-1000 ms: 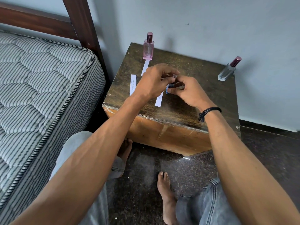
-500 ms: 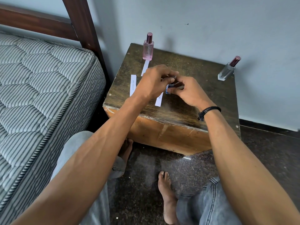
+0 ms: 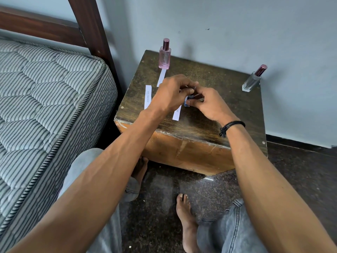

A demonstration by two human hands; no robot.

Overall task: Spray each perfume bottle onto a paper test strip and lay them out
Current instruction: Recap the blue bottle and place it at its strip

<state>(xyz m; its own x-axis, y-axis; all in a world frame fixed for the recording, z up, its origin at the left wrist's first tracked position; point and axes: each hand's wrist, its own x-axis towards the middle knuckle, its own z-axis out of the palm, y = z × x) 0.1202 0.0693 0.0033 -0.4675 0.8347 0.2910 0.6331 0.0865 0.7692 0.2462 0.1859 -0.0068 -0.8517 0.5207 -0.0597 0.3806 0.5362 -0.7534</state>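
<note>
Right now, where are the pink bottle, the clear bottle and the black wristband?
pink bottle point(image 3: 165, 58): head view, on its glass body.
clear bottle point(image 3: 251, 82): head view, on its glass body.
black wristband point(image 3: 232, 124): head view, on the cord.

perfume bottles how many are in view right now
3. The pink bottle stands at the table top's back left, the clear bottle at its back right corner, and a blue bottle, mostly hidden, is held between the left hand and right hand.

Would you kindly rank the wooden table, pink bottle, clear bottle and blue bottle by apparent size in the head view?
1. wooden table
2. pink bottle and clear bottle: about alike, not ranked
3. blue bottle: smallest as seen, though largely hidden
</note>
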